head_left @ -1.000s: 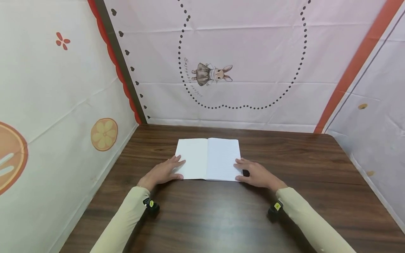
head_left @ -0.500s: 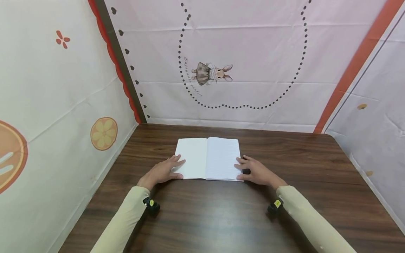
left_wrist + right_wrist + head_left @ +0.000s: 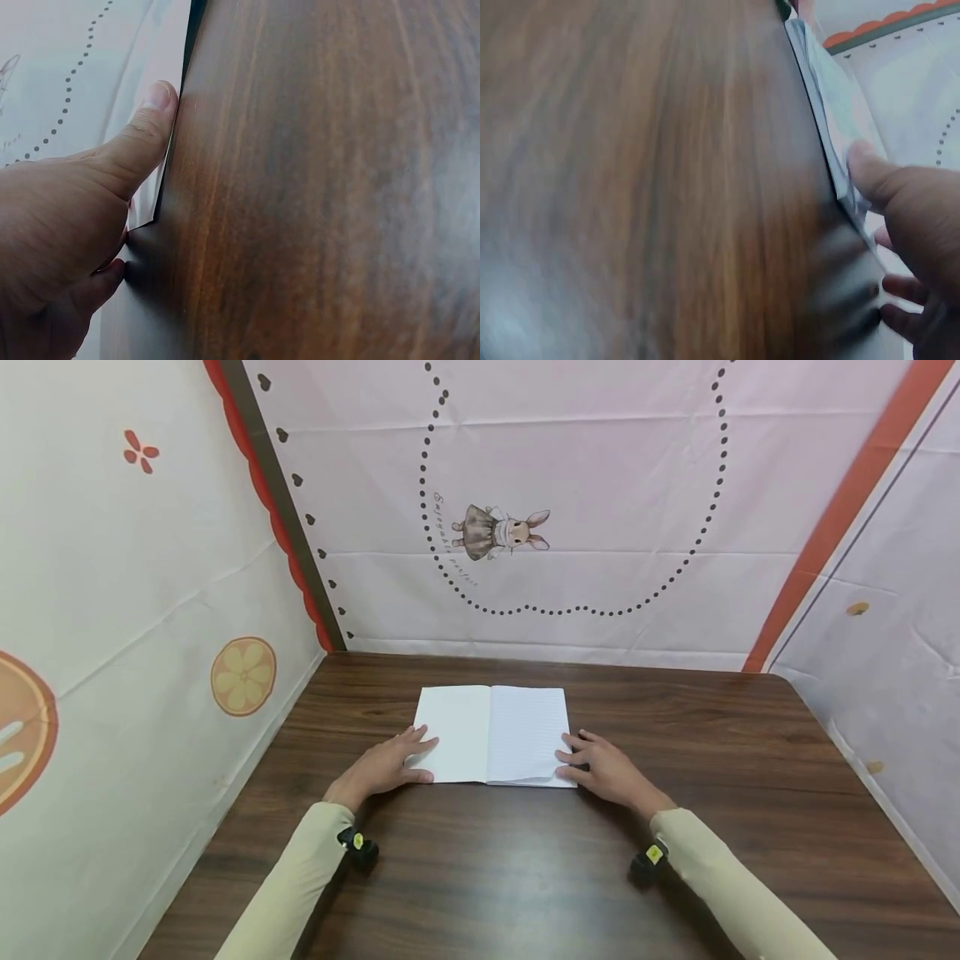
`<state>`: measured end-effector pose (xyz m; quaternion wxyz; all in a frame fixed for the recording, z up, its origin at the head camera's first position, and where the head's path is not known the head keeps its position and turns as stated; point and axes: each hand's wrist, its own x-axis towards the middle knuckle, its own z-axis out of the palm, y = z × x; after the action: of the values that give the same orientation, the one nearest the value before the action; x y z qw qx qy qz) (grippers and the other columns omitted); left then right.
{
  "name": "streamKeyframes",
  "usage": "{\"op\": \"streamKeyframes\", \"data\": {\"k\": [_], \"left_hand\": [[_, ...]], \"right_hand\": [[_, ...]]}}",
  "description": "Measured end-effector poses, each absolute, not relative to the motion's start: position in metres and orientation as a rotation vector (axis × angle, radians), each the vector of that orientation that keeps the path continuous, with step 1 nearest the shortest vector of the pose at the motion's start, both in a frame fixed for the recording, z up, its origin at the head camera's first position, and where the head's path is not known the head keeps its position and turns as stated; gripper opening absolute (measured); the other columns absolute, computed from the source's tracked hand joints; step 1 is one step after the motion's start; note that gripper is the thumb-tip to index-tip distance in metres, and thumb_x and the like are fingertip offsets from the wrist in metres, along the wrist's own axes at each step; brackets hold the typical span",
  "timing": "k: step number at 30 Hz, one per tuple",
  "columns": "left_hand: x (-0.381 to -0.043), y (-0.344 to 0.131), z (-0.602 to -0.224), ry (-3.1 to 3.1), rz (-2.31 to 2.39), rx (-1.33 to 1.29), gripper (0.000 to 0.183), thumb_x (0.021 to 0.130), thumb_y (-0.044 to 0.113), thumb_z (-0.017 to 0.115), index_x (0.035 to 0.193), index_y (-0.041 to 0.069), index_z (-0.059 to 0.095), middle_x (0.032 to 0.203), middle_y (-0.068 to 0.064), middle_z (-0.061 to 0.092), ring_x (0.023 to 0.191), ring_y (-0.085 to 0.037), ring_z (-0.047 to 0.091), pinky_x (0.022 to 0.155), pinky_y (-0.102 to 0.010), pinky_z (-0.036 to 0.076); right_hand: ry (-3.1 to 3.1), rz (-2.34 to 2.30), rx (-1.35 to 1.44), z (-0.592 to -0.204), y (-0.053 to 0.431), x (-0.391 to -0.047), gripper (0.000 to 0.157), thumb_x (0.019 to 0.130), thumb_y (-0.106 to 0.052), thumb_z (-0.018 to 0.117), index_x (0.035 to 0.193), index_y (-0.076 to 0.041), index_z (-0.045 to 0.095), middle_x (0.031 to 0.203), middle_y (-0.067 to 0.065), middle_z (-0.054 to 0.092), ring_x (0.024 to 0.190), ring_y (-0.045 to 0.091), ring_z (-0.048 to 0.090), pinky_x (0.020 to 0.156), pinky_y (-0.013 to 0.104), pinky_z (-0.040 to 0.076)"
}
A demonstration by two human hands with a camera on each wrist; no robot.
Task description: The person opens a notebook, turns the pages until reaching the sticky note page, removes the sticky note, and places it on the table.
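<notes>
I count two hands, my left hand [image 3: 382, 766] and right hand [image 3: 611, 772], two sleeves [image 3: 292, 877], two black wrist devices [image 3: 364, 853]. One notebook [image 3: 472, 735], one table [image 3: 495, 868]. Bigger prints: one rabbit [image 3: 495, 532], one red flower [image 3: 149, 451], two orange slices [image 3: 243, 677].

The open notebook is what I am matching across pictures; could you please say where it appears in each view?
Head: the notebook lies just below centre.
Left wrist: the notebook slants through the upper left, partly covered by the left hand.
Right wrist: the notebook slants through the upper right, partly covered by the right hand.
Shared landmark: the brown wood-grain table.
</notes>
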<state>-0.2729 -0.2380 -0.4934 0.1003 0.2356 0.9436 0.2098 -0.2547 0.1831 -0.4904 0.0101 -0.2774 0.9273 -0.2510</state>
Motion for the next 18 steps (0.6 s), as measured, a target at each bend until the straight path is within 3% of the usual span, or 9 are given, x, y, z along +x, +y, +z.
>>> {"op": "streamKeyframes", "data": {"k": [8, 12, 18], "left_hand": [[-0.272, -0.238, -0.494, 2.778, 0.596, 0.695, 0.080, 0.092, 0.053, 0.069, 0.158, 0.019, 0.041, 0.169, -0.011, 0.022, 0.157, -0.033, 0.015, 0.118, -0.064, 0.026], [-0.271, -0.234, -0.486, 2.755, 0.521, 0.710, 0.079, 0.094, 0.049, 0.068, 0.159, 0.015, 0.039, 0.169, -0.014, 0.021, 0.156, -0.035, 0.015, 0.119, -0.062, 0.026], [-0.273, -0.222, -0.463, 2.806, 0.364, 0.709, 0.072, 0.094, 0.047, 0.070, 0.152, 0.010, 0.049, 0.162, -0.016, 0.038, 0.151, -0.035, 0.033, 0.119, -0.056, 0.032]], "right_hand": [[2.926, -0.765, -0.799, -0.496, 0.181, -0.249, 0.049, 0.097, -0.037, 0.069, 0.135, -0.007, 0.065, 0.155, 0.019, 0.046, 0.147, 0.047, 0.034, 0.113, 0.062, 0.036], [2.936, -0.784, -0.804, -0.499, 0.182, -0.249, 0.049, 0.097, -0.037, 0.070, 0.136, -0.007, 0.066, 0.155, 0.018, 0.047, 0.147, 0.046, 0.034, 0.113, 0.062, 0.037], [2.932, -0.792, -0.835, -0.498, 0.183, -0.250, 0.048, 0.096, -0.034, 0.071, 0.135, -0.006, 0.066, 0.153, 0.020, 0.048, 0.147, 0.045, 0.035, 0.114, 0.060, 0.036]]}}
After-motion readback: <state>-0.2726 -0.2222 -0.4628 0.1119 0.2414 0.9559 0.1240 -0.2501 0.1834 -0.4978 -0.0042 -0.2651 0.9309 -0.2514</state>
